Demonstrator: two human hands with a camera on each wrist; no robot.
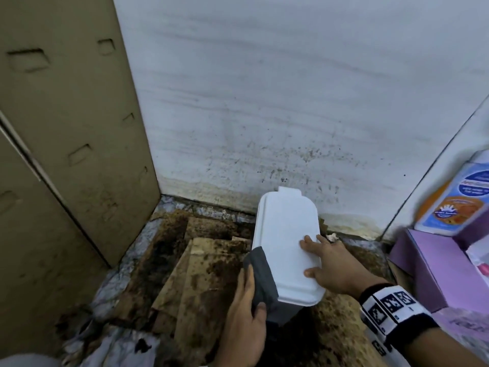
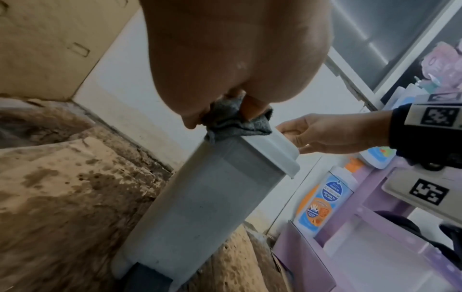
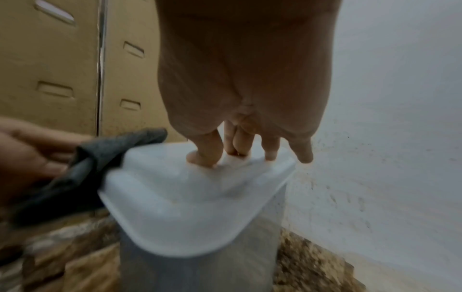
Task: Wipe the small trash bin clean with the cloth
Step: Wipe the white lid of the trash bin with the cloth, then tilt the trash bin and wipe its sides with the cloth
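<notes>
The small trash bin [image 1: 275, 311] has a grey body and a white lid [image 1: 285, 245]; it stands on the dirty floor close to the wall. My left hand [image 1: 246, 321] grips a dark grey cloth [image 1: 258, 276] and holds it against the bin's left side, just under the lid's edge. The cloth [image 2: 235, 120] bunches over the lid's corner in the left wrist view, above the bin's body [image 2: 207, 197]. My right hand [image 1: 330, 263] rests on the lid's right part, fingers [image 3: 205, 150] spread and touching the lid [image 3: 190, 197]. The cloth [image 3: 100, 168] hangs at the lid's left.
Beige panelled doors [image 1: 66, 128] close off the left. A stained white wall [image 1: 291, 102] stands right behind the bin. Soiled cardboard [image 1: 201, 274] covers the floor. At the right are a purple box [image 1: 428, 266] and a blue-and-orange bottle [image 1: 455, 200].
</notes>
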